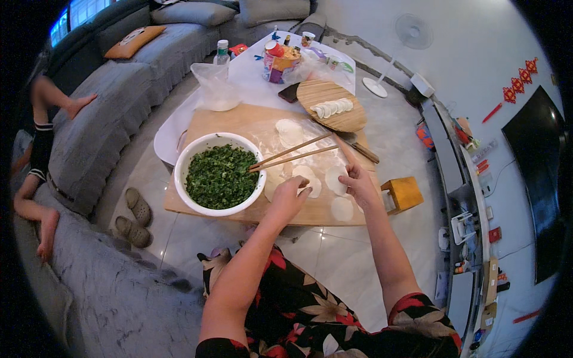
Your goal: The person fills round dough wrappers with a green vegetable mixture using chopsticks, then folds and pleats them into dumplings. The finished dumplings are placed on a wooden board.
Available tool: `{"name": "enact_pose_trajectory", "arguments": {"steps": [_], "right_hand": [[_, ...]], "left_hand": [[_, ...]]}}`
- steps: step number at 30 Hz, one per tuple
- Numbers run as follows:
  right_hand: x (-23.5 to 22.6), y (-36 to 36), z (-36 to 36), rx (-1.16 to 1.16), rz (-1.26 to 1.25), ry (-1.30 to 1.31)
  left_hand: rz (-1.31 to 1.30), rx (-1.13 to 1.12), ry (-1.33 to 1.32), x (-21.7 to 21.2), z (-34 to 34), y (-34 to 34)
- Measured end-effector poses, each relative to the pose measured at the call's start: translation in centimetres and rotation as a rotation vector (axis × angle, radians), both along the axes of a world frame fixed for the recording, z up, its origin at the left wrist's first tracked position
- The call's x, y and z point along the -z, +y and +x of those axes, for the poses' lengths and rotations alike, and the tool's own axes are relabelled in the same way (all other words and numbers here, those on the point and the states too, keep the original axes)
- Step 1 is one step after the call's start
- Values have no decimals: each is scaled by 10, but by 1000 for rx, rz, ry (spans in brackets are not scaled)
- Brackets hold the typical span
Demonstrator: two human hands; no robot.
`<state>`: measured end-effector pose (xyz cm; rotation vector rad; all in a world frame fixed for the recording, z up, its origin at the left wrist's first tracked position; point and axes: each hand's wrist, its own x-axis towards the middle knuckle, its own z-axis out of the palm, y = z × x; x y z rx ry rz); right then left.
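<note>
One round dough wrapper (335,180), right of the white bowl (222,211), is pinched between thumb and fingertips of your right hand (362,184). Your left hand (292,197), nearer the bowl, has its fingers curled almost together at another wrapper (306,172); whether it grips that one cannot be told. Chopsticks (292,151) stick out rightward from the bowl's chopped greens (218,176).

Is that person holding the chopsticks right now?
No, the chopsticks jut out over the white bowl's rim, while the left hand and right hand are at the flat dough rounds.
</note>
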<state>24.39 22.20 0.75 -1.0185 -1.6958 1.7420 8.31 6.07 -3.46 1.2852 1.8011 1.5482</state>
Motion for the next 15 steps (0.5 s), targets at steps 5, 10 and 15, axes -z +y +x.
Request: {"name": "enact_pose_trajectory", "arguments": {"steps": [5, 10, 15], "right_hand": [[-10, -39, -27, -223, -256, 269], [-6, -58, -51, -214, -203, 247], [-12, -68, -56, -114, 94, -13]], "left_hand": [[20, 249, -1078, 9, 3, 7], [269, 209, -1344, 15, 12, 14], [289, 86, -1311, 7, 3, 5]]}}
